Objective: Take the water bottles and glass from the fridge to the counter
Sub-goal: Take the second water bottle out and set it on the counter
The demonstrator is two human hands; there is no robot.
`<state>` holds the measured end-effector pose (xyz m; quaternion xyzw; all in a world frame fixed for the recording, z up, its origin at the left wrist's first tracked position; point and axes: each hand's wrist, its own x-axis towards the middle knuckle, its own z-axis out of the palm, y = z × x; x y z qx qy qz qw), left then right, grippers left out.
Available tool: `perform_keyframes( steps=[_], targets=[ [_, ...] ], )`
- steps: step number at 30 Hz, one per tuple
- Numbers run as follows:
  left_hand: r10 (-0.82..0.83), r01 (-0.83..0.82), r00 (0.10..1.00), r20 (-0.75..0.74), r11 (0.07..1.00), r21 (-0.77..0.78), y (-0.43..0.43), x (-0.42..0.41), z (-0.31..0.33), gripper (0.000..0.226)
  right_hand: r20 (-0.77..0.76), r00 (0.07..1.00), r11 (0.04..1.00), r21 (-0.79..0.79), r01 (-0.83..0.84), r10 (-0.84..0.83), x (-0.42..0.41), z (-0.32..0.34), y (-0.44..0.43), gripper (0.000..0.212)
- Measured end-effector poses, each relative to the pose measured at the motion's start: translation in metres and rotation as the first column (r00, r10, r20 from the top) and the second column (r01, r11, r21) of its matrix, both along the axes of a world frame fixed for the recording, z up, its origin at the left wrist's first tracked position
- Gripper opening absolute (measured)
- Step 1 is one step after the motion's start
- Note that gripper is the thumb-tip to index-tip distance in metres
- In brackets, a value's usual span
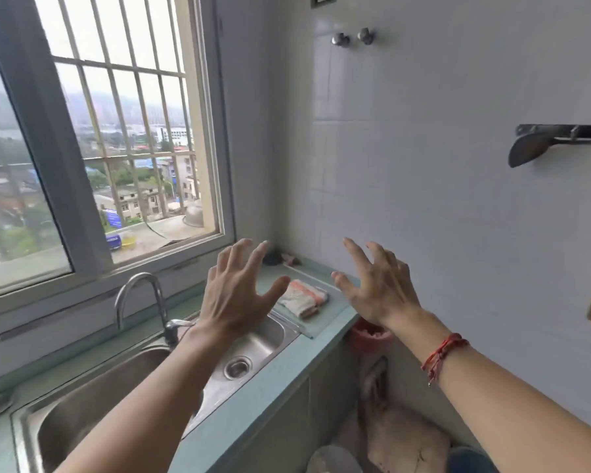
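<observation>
- The left hand [234, 295] is raised in the air above the sink, back toward the camera, fingers spread wide and holding nothing
- The right hand [377, 290] is raised beside it, well apart from the left, fingers likewise splayed and empty; a red braided string bracelet [442, 353] circles its wrist
- Below the left hand lies a stainless steel double-bowl sink [253, 339], with a round drain in the right bowl and a curved chrome tap [144, 298] standing at its back edge
- The sink is set into a pale green worktop [253, 397] that runs along under the window and ends at the tiled wall
- On the worktop's far right end, just past the sink and between the two hands in the view, rests a folded white cloth with orange stripes [304, 297]; small dark bits sit in the corner behind it, too blurred to tell
- No water bottle, glass or fridge shows in this view, so where the task's things are cannot be told
- Under the right hand, on the floor by the worktop's end, stands a pink plastic bucket [369, 339], and nearer the camera a pale bag-like heap
- To the left, a grey-framed sliding window [48, 131] with cream bars looks out over buildings
- On the white tiled wall [423, 165] sit two round metal knobs [352, 37] up high and a dark metal rack [560, 138] at right
</observation>
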<state>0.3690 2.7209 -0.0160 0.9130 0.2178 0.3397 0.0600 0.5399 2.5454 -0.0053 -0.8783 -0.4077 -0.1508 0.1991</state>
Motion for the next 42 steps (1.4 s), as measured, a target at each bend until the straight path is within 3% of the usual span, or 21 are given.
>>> perform_keyframes(
  steps=[10,16,22,29,42],
  targets=[
    [-0.358,0.358,0.934,0.003,0.932,-0.051,-0.098,0.208,-0.006,0.081,-0.058,0.941,0.942,0.031,0.334,-0.332,0.126,-0.007,-0.152,0.070],
    [-0.615,0.620,0.784,0.079,0.778,-0.100,-0.188,0.326,-0.005,0.081,-0.060,0.829,0.822,0.110,0.558,-0.555,0.174,0.001,-0.256,0.072],
    [-0.805,0.809,0.586,0.095,0.574,-0.124,-0.285,0.400,-0.006,0.080,-0.031,0.642,0.634,0.123,0.763,-0.766,0.179,0.005,-0.350,0.071],
    [-0.948,0.951,0.298,0.113,0.285,-0.118,-0.426,0.419,0.000,0.078,-0.010,0.321,0.319,0.085,0.944,-0.947,0.128,0.007,-0.465,0.070],
    [-0.988,0.987,-0.074,0.133,-0.092,-0.132,-0.656,0.340,0.017,0.081,0.000,-0.089,-0.088,0.096,0.991,-0.996,-0.028,0.024,-0.634,0.073]
  ],
)
